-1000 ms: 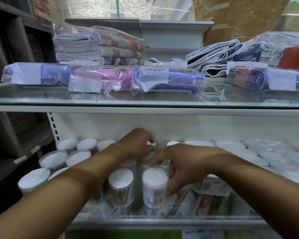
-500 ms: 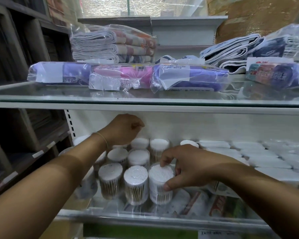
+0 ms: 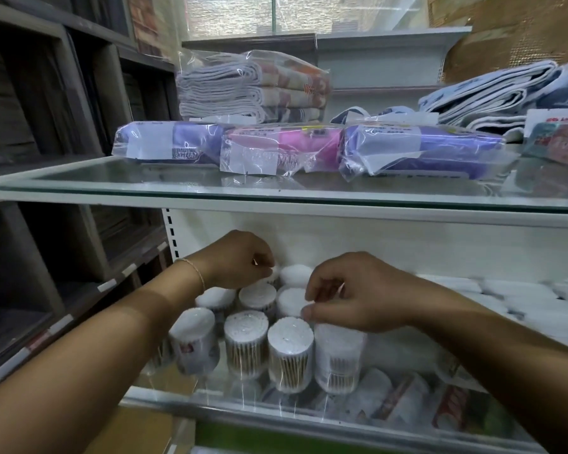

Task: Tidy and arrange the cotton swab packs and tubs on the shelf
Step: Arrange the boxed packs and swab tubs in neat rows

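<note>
Several round cotton swab tubs (image 3: pixel 291 352) stand in rows on the left part of the lower glass shelf (image 3: pixel 210 406). My left hand (image 3: pixel 240 260) reaches to the back row, its curled fingers closing on the top of a back tub (image 3: pixel 274 274), which it mostly hides. My right hand (image 3: pixel 351 293) hovers claw-like over the front right tub (image 3: pixel 338 358), thumb at the tub's top edge and fingers curled round its lid. White flat cotton swab packs (image 3: pixel 522 303) lie in blurred rows to the right.
The upper glass shelf (image 3: pixel 177 188) hangs close above my hands and bears purple packs (image 3: pixel 164 142) and a pink pack (image 3: pixel 276 149), with folded towels (image 3: pixel 253 86) behind. Dark wooden shelving (image 3: pixel 46 158) stands at the left. Printed packs (image 3: pixel 407 401) lie beneath the lower glass.
The view has shifted, so the tubs now sit further right in the frame. My right hand has moved from one front tub to the tub right of it. My left hand stays at the back row.
</note>
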The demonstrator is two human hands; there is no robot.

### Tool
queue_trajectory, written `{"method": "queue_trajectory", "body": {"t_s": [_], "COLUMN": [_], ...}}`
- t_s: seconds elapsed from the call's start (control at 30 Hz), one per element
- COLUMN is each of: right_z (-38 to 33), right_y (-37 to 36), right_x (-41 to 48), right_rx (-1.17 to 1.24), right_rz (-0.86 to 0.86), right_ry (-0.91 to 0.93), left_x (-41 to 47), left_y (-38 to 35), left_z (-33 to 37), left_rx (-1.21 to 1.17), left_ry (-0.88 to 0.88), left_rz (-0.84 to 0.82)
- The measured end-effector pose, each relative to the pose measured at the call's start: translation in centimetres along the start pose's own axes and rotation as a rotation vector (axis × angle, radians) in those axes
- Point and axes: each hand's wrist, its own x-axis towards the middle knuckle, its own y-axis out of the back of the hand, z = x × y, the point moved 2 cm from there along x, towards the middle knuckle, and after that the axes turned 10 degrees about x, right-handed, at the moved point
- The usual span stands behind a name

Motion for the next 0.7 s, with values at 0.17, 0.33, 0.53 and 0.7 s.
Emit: {"method": "queue_trajectory", "body": {"t_s": [0.17,0.33,0.53,0.7], "right_z": [-2.9,-3.7,-3.5,-2.4], "right_y": [-3.4,-4.7,-1.7,2.1], "right_x": [0.1,0.8,0.7,0.1], "right_rx": [-0.263,-0.264,0.084,0.276], "right_rz": [-0.092,-0.054,0.104,0.286], "right_ry": [0.022,0.011,-0.13,-0.198], "left_x": [-0.7,-1.1,-1.4,-0.9], "left_y": [-0.2,-0.5,0.4,0.5], "left_z": [1.1,2.1,3.3,3.8], "left_rx": [0.0,-0.086,-0.222,-0.762], "left_ry": [-0.048,-0.116,-0.178,-0.05], "left_rz": [0.005,0.034,0.149,0.182]}}
